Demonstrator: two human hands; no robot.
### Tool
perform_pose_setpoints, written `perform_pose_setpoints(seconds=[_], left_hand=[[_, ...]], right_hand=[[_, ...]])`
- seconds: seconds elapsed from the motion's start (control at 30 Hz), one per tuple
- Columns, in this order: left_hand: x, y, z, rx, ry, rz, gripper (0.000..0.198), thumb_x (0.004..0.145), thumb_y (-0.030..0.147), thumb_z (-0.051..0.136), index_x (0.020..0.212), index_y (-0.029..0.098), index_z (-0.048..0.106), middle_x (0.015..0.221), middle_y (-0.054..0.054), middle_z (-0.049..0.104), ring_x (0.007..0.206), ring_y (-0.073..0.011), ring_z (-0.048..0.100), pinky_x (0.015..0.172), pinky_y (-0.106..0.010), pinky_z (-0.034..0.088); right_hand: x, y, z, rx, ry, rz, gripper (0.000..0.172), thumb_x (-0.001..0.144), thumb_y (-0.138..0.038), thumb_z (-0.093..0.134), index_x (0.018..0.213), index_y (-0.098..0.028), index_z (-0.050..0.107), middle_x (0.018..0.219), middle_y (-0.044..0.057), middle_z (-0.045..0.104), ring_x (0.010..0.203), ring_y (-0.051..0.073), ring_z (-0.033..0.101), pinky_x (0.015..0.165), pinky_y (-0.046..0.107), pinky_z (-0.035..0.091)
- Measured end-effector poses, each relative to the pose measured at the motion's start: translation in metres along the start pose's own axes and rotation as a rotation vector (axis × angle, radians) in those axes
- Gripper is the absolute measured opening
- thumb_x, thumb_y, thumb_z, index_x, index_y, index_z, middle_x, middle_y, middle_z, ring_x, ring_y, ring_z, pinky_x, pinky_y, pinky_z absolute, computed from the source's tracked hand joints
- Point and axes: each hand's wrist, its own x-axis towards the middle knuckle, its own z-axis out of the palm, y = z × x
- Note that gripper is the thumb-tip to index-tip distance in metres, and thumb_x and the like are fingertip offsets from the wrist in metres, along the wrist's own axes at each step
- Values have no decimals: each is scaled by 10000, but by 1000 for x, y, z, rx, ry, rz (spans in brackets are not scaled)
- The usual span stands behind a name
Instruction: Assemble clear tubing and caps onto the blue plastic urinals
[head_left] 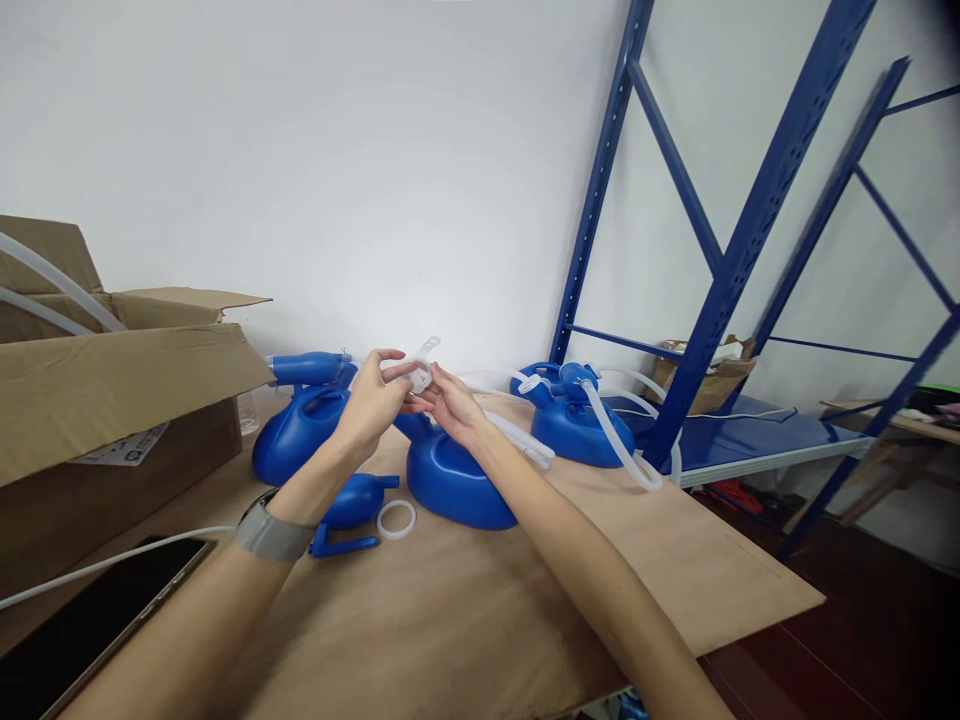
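Observation:
A translucent white plastic cap with a perforated strap (421, 375) is pinched between my two hands above the table. My left hand (373, 400), with a grey watch band at the wrist, closes its fingers around the cap's left side. From the right, the fingers of my right hand (456, 408) grip the same piece. Just below them stands a blue plastic jug (461, 485), partly hidden by my right forearm. A blue funnel-like part with a handle (358, 503) lies beside my left wrist. Near it, a white ring (396, 519) rests flat on the tabletop.
An open cardboard box (127, 370) with tubes stands at left, a phone (105, 610) in front of it. More blue jugs stand at left (296, 435) and right (574, 430), the latter with a white hose (607, 425). Blue shelving posts (750, 240) rise beyond the table's right side.

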Motion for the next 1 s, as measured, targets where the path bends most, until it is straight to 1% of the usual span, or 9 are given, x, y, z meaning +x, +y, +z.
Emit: perform_pose_setpoints(seconds=[0.07, 0.13, 0.23, 0.33, 0.4, 0.5, 0.63, 0.83, 1.0], left_hand=[[-3, 3, 4, -237, -50, -100, 529, 696, -40, 587, 1151, 210, 488, 1427, -166, 594, 550, -109, 692, 540, -263, 576], [-6, 4, 7, -403, -109, -143, 629, 688, -64, 611, 1224, 234, 475, 1519, -162, 503, 629, -108, 725, 542, -225, 582], [-10, 4, 9, -576, -181, -144, 755, 695, -88, 636, 1306, 305, 431, 1577, -112, 417, 887, -176, 774, 632, -207, 616], [-11, 2, 8, -711, -208, -149, 709, 724, -99, 610, 1282, 298, 428, 1527, -101, 447, 1128, -238, 721, 708, -189, 617], [-9, 0, 6, -784, -196, -164, 593, 745, -100, 578, 1209, 248, 454, 1461, -132, 501, 1183, -249, 695, 702, -162, 602], [-6, -3, 2, -833, -163, -185, 435, 774, -97, 552, 1084, 199, 478, 1360, -167, 583, 1116, -234, 727, 660, -140, 584], [-1, -8, -3, -807, -132, -210, 335, 810, -85, 527, 1010, 183, 501, 1262, -150, 665, 903, -145, 766, 600, -119, 560], [8, -16, -10, -729, -86, -214, 284, 844, -54, 567, 999, 179, 523, 1146, -108, 718, 722, -86, 733, 535, -117, 523], [16, -22, -12, -689, -33, -199, 247, 860, -27, 607, 1001, 170, 556, 1033, -67, 730, 651, -59, 691, 519, -116, 510]], right_hand=[[1, 0, -1, 45, 6, -6, 200, 884, -384, 756, 934, -198, 706, 903, 39, 767, 802, 150, 696, 715, 258, 571], [1, 1, -1, 60, -8, 5, 195, 898, -378, 739, 948, -193, 703, 877, 33, 757, 768, 138, 685, 703, 246, 569], [0, 2, -1, 51, -14, -19, 159, 890, -340, 740, 946, -197, 703, 872, 19, 747, 765, 128, 678, 711, 230, 556], [-1, 3, 0, 42, -18, -75, 126, 838, -252, 774, 939, -207, 714, 937, 15, 758, 856, 133, 693, 785, 225, 543], [-2, 3, 0, 35, -20, -73, 153, 809, -227, 789, 949, -207, 730, 945, 16, 767, 862, 133, 698, 793, 225, 537], [-2, 3, -1, 33, -15, -72, 170, 786, -243, 811, 939, -203, 750, 901, 13, 772, 823, 126, 699, 775, 221, 534], [-1, 5, -2, 28, -6, -98, 227, 748, -289, 854, 942, -216, 762, 908, 5, 773, 851, 130, 703, 816, 231, 537], [-4, 7, 1, -69, -18, -107, 330, 735, -414, 863, 990, -228, 767, 973, 23, 770, 927, 149, 694, 868, 255, 522], [-7, 8, 5, -145, -25, -154, 335, 778, -450, 813, 1028, -230, 778, 956, 12, 764, 913, 138, 661, 814, 228, 500]])
